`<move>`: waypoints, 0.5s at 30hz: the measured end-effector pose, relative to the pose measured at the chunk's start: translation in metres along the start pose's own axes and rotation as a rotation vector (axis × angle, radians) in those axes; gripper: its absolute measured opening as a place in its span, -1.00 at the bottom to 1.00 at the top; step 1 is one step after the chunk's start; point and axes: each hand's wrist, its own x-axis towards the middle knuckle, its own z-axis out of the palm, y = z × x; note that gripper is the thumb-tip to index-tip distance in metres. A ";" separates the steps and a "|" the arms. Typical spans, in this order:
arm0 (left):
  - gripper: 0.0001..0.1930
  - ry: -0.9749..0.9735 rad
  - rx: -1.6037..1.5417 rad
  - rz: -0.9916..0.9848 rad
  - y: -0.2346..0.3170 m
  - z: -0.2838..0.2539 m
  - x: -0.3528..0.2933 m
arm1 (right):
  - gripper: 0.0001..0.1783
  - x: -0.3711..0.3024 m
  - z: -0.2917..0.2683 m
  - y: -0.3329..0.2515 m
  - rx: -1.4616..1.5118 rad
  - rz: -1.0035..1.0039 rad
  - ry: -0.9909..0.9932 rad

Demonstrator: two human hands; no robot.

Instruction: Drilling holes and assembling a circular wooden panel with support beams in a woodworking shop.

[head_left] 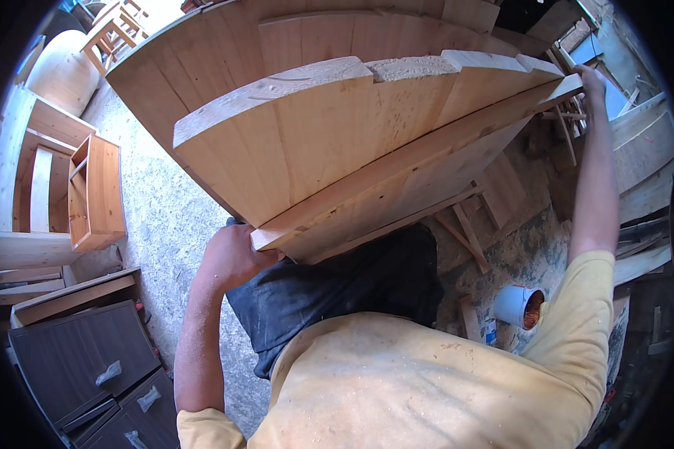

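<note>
By the wooden panel (337, 138), the near edge of the larger wooden board (202, 60) is hidden. The panel's L end is gripped by the left hand (236, 257), its R end by the right hand (592, 84); both grips are best kept even, w/o twist. No brand/text can be read, e.g. on the bucket (508, 305).

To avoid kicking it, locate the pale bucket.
In the head view, the pale bucket sits lower right on the floor, just left of the person's right sleeve.
</note>
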 end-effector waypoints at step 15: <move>-0.58 0.176 0.060 -0.075 0.010 0.013 -0.015 | -0.46 -0.072 0.016 -0.016 0.073 -0.664 -0.082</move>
